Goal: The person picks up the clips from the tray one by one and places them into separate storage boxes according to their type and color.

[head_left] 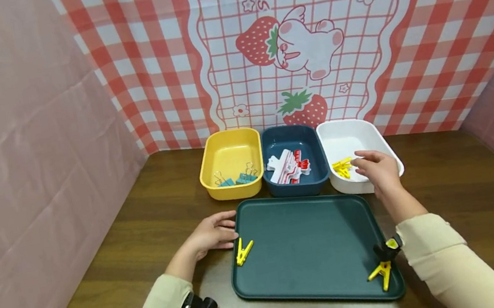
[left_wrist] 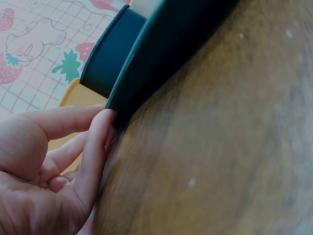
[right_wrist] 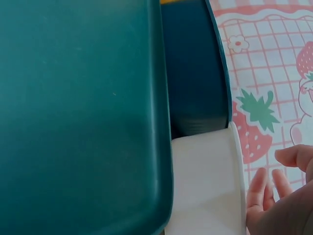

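My left hand (head_left: 210,234) rests its fingertips against the left rim of a dark green tray (head_left: 306,245); in the left wrist view, fingers (left_wrist: 95,142) touch the tray's edge. Over the white bin (head_left: 387,148), my right hand (head_left: 378,170) hovers with loosely bent fingers beside several yellow clips (head_left: 342,168). In the right wrist view, nothing shows between the fingers of that hand (right_wrist: 286,205). One yellow clip (head_left: 243,253) lies on the tray near my left fingers. Another yellow clip (head_left: 383,274) is at its lower right corner, below the right wrist camera.
Left of the white bin stand a navy bin (head_left: 291,135) holding white and red clips (head_left: 288,167), then a yellow bin (head_left: 229,148) with teal binder clips (head_left: 246,176). All stand on the wooden table (head_left: 115,259) before a strawberry-patterned cloth (head_left: 160,66).
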Tool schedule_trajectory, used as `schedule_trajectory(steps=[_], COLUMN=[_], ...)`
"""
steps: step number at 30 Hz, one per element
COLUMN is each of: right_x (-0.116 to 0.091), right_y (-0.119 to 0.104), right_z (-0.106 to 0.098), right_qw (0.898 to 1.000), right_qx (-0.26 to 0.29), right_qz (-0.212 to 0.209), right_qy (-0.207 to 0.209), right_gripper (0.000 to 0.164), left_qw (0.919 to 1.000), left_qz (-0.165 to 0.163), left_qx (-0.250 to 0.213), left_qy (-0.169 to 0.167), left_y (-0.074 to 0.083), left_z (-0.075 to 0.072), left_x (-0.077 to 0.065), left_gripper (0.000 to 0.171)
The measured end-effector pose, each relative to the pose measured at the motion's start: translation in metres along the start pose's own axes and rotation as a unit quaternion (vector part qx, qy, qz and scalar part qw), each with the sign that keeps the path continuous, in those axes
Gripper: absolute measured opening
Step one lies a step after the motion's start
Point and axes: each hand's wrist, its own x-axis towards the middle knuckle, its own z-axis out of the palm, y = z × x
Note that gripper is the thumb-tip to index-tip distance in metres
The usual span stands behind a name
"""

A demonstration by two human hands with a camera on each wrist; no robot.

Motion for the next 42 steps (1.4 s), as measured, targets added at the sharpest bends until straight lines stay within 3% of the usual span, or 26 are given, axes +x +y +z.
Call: schedule_trajectory(steps=[14, 19, 21, 27, 37, 42], right_x=[-0.015, -0.022, -0.025, -0.035, -0.052, -0.059], right_y=[0.005, 0.006, 0.006, 0.007, 0.005, 0.005], right_z=[0.006, 0.01, 0.012, 0.02, 0.036, 0.044], right_qw=[0.999, 0.997, 0.997, 0.998, 0.992, 0.99], right_qx=[0.027, 0.069, 0.072, 0.013, -0.013, -0.023], right_qz=[-0.007, -0.014, -0.014, -0.036, -0.034, -0.032], right_qy=[-0.015, -0.03, -0.036, -0.052, -0.119, -0.132], right_gripper=[0.042, 0.025, 0.026, 0.043, 0.044, 0.042], left_qw=[1.0, 1.0, 1.0, 1.0, 1.0, 1.0], left_qz=[-0.001, -0.001, -0.001, -0.003, -0.004, -0.004], left_qx=[-0.003, -0.001, 0.0, 0.0, 0.001, 0.0], left_qy=[0.0, 0.0, -0.001, -0.001, 0.002, 0.004], left_y=[0.001, 0.001, 0.0, 0.0, 0.001, 0.001], left_z=[0.001, 0.001, 0.001, 0.0, 0.001, 0.002], left_x=[-0.001, -0.001, -0.001, -0.001, -0.002, -0.003], left_gripper=[0.06, 0.06, 0.06, 0.06, 0.059, 0.059])
